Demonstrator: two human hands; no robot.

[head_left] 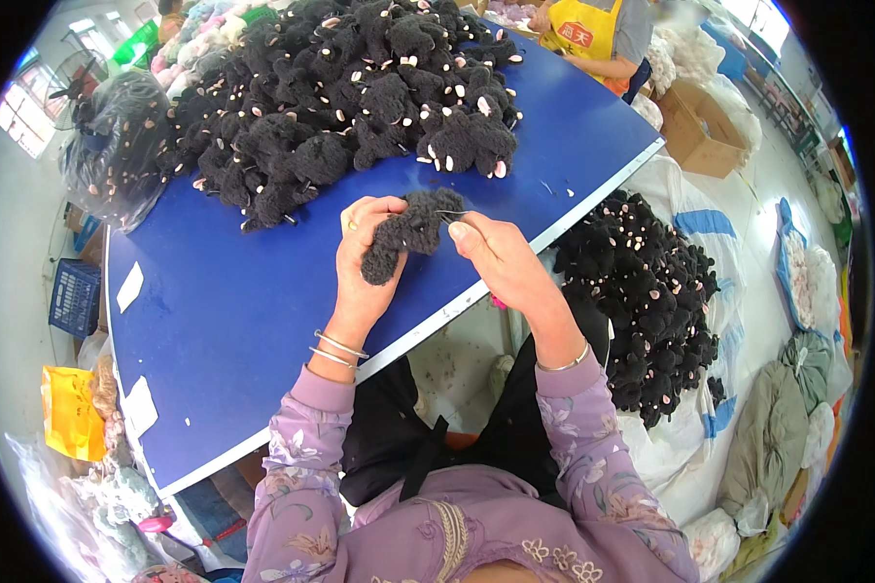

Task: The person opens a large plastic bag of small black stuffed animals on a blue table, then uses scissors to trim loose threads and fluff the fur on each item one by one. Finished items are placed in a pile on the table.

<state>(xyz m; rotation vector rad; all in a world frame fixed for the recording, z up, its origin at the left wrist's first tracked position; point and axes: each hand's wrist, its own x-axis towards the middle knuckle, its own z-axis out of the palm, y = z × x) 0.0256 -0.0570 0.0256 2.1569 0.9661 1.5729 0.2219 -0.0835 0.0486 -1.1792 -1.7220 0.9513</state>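
Above the near part of the blue table (233,321), my left hand (362,255) is wrapped round a small black plush toy (408,233). My right hand (499,255) pinches a thin metal tool (449,213) whose tip reaches the toy's right side. The tool's exact kind is too small to make out. Just beyond my hands lies a big heap of black plush toys (311,107) with pale pink and white bits. The part of the held toy in my left palm is hidden by my fingers.
On the right, a white sack (671,428) bears more black plush toys (642,301) below the table's edge. A filled clear plastic bag (117,146) stands at the far left. White paper pieces (130,288) lie on the table. A person in a yellow apron (583,29) stands across, near a cardboard box (700,131).
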